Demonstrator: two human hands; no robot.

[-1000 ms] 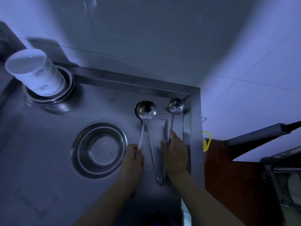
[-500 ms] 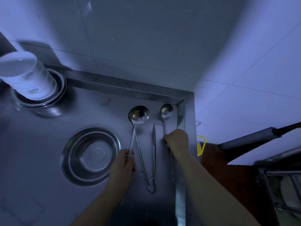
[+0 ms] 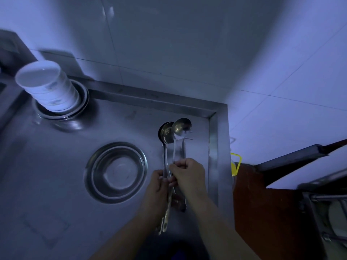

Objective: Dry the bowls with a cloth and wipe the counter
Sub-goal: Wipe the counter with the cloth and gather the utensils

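A steel bowl (image 3: 115, 172) sits upright on the steel counter (image 3: 47, 184), left of my hands. A stack of white bowls (image 3: 47, 87) leans in steel bowls (image 3: 82, 104) at the back left. My left hand (image 3: 156, 186) grips the handle of one steel ladle (image 3: 166, 132). My right hand (image 3: 188, 174) pinches the handle of a second ladle (image 3: 181, 126) beside it. Both ladle heads overlap near the counter's back right corner. Steel tongs (image 3: 183, 149) lie partly hidden under the ladles and my hands. No cloth is in view.
A raised steel rim (image 3: 213, 147) bounds the counter at the back and right, against tiled walls. A yellow object (image 3: 235, 164) hangs beyond the right rim, beside a brown panel (image 3: 262, 203). A metal rack (image 3: 326, 212) stands at far right.
My right hand has lifted the right ladle and brought it left against the ladle in my left hand. The two hands have come together over the tongs.
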